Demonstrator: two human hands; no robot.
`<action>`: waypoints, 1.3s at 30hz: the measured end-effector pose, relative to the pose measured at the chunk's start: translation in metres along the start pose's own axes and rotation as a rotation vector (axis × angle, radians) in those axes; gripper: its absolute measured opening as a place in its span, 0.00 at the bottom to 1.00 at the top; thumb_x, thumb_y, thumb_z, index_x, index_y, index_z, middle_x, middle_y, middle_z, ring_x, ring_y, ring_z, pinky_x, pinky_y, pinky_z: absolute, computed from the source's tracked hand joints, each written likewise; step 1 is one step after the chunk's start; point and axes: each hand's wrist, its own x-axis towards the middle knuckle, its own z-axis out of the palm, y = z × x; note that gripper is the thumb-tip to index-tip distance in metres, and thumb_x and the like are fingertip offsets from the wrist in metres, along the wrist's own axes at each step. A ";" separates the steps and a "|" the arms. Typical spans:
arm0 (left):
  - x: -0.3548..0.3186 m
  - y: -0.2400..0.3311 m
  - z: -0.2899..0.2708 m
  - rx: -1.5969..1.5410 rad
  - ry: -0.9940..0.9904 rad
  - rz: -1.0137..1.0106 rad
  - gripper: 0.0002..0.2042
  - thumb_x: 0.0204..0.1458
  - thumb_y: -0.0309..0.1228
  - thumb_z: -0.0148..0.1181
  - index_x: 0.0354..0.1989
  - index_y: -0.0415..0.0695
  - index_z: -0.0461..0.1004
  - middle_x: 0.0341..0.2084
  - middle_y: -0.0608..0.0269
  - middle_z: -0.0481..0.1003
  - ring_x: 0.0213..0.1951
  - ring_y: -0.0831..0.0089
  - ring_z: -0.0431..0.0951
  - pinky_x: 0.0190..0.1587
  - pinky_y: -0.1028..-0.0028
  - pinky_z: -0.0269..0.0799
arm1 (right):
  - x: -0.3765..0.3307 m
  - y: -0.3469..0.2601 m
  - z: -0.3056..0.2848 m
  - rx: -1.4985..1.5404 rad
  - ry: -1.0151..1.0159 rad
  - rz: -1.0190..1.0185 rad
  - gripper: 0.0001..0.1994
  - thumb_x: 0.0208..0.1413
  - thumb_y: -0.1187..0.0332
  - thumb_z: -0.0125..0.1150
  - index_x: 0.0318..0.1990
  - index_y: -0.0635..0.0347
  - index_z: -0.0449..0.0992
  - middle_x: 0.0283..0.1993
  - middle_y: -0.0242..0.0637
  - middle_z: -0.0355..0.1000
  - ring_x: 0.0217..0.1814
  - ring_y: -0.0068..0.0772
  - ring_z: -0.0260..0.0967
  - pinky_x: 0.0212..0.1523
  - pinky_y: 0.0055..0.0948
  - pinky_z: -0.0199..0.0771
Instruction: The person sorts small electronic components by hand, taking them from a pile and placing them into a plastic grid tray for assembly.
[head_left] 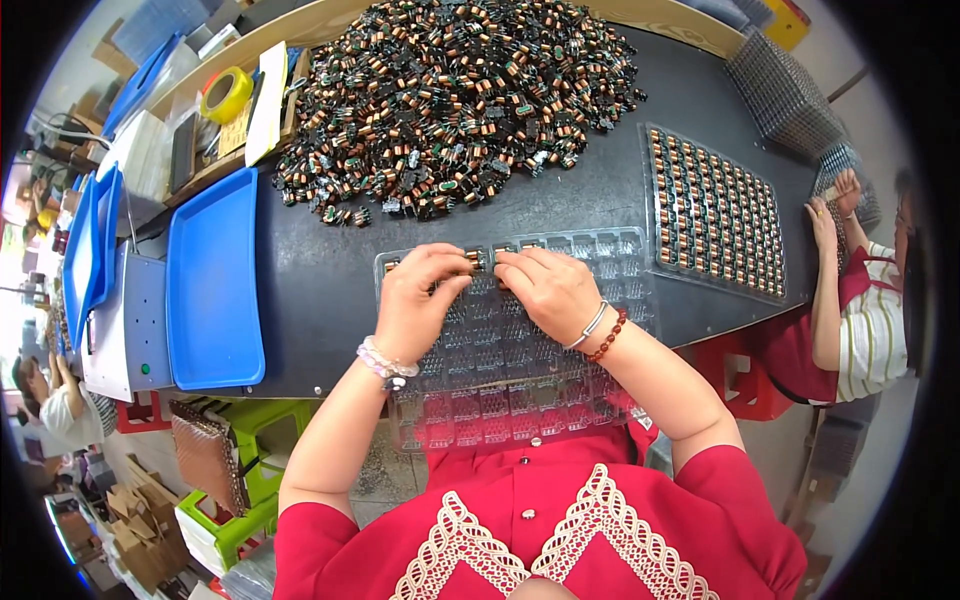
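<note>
A clear plastic tray point(622, 298) with rows of small pockets lies before me, overhanging the table's front edge. Most of its pockets look bare, but a few copper-coil components point(474, 262) sit along the far row. My left hand point(418, 300) is closed in a pinch at one of these coils. Close beside it, my right hand point(552, 292) bends its fingers down onto another coil at the same row, partly hiding it. Beyond both hands rises a big heap of loose copper-coil components point(460, 100) with black bases and metal pins.
At right lies a tray filled with coils point(715, 210), with stacked trays point(785, 95) behind it. A blue tray point(213, 285) and a yellow tape roll point(227, 95) are at left. A co-worker's hands point(835, 215) show at far right. Below stands a green stool point(265, 450).
</note>
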 end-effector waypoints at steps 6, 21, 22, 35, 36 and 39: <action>-0.005 -0.001 0.016 0.114 -0.072 0.178 0.11 0.45 0.21 0.62 0.38 0.42 0.76 0.36 0.59 0.75 0.39 0.57 0.76 0.42 0.65 0.73 | -0.006 0.001 -0.003 0.206 -0.011 0.207 0.08 0.51 0.71 0.63 0.40 0.56 0.77 0.37 0.33 0.75 0.36 0.35 0.73 0.35 0.31 0.75; 0.009 0.006 0.010 0.252 -0.126 -0.052 0.04 0.42 0.27 0.66 0.27 0.43 0.79 0.39 0.61 0.75 0.48 0.59 0.68 0.53 0.63 0.63 | -0.012 0.007 0.002 0.195 0.009 0.213 0.08 0.48 0.71 0.64 0.37 0.56 0.77 0.45 0.35 0.73 0.42 0.35 0.73 0.40 0.31 0.76; 0.008 0.005 0.011 0.281 -0.123 -0.086 0.05 0.42 0.27 0.67 0.29 0.43 0.79 0.44 0.60 0.72 0.54 0.58 0.64 0.58 0.63 0.59 | -0.012 0.008 0.001 0.197 0.010 0.215 0.08 0.48 0.71 0.64 0.37 0.56 0.77 0.45 0.35 0.73 0.42 0.35 0.73 0.40 0.31 0.76; -0.004 0.004 0.014 0.414 -0.107 0.239 0.05 0.42 0.25 0.65 0.29 0.44 0.76 0.40 0.62 0.73 0.55 0.53 0.65 0.55 0.55 0.62 | -0.016 0.019 0.004 0.231 0.011 0.218 0.07 0.47 0.71 0.65 0.36 0.56 0.77 0.43 0.34 0.74 0.42 0.36 0.73 0.40 0.31 0.76; -0.004 0.005 0.017 0.428 -0.110 0.304 0.06 0.41 0.25 0.65 0.29 0.44 0.77 0.37 0.63 0.74 0.52 0.56 0.69 0.54 0.57 0.64 | -0.016 0.020 0.004 0.258 0.034 0.224 0.07 0.47 0.71 0.65 0.36 0.56 0.77 0.42 0.33 0.74 0.42 0.36 0.73 0.39 0.31 0.76; -0.009 0.011 0.020 0.530 -0.087 0.355 0.06 0.41 0.26 0.64 0.29 0.43 0.77 0.37 0.63 0.75 0.51 0.58 0.71 0.54 0.58 0.64 | -0.018 0.021 -0.003 0.361 0.042 0.306 0.09 0.45 0.71 0.67 0.36 0.56 0.77 0.40 0.33 0.75 0.43 0.36 0.74 0.39 0.31 0.76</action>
